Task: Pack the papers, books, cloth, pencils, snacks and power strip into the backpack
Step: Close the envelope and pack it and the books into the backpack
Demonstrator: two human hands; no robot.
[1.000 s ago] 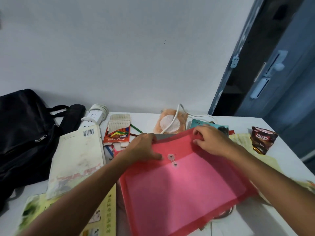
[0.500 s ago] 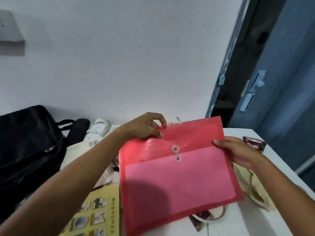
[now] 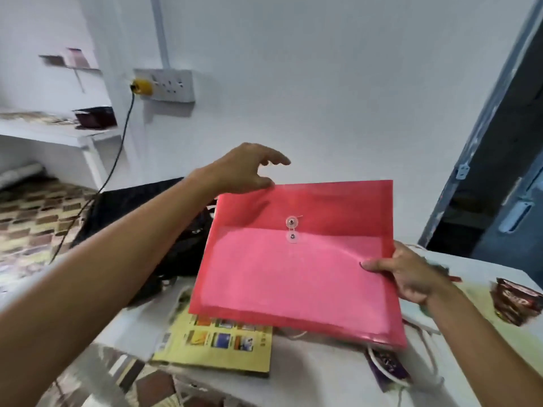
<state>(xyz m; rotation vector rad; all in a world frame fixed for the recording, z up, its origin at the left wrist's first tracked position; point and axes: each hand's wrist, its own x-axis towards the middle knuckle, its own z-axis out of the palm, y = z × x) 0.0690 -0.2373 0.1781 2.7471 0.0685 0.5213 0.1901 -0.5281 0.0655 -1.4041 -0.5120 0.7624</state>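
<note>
Head view: the red folder (image 3: 296, 259) is now lifted clear of the table (image 3: 329, 374), swung left toward the black backpack (image 3: 141, 210) at the table's far left edge. The left hand (image 3: 241, 171) has let go of the top corner; its fingers are spread and relaxed just above that corner, holding nothing. The right hand (image 3: 411, 274) pinches the folder's right edge, thumb on the front, carrying it alone. A yellow book (image 3: 223, 348) lies beneath, near the front edge.
</note>
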